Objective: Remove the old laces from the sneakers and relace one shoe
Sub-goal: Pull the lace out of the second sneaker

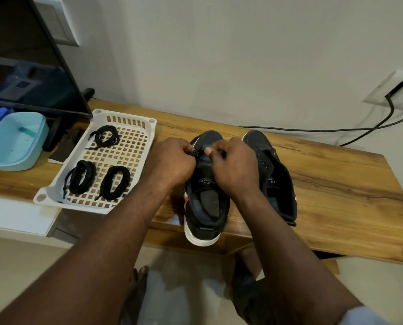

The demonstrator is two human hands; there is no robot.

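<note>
- Well left of the grip, 3 coiled laces [82, 177] lay in a white tray [41, 197]; they were black, flat and limp, and each held its loop loosely.
- The left hand [170, 160] was closed tight, pinching a short black lace [193, 153] end between thumb and fingers.
- That lace sat right at the grip, over the toe-end eyelets. It looked light, soft and floppy, so it would likely feed best if held close to its stiff tip.
- Under both hands stood the near sneaker [204, 207], dark with a white sole and red side marks, heel toward the person. It was probably light, with a firm sole and a soft upper that would need steadying.
- The right hand [234, 166] was curled just beside the left, thumb pressed down. I cannot tell whether it held the lace or the upper.
- Just right of the grip, the second sneaker [275, 184] stood unlaced, its eyelets bare.
</note>
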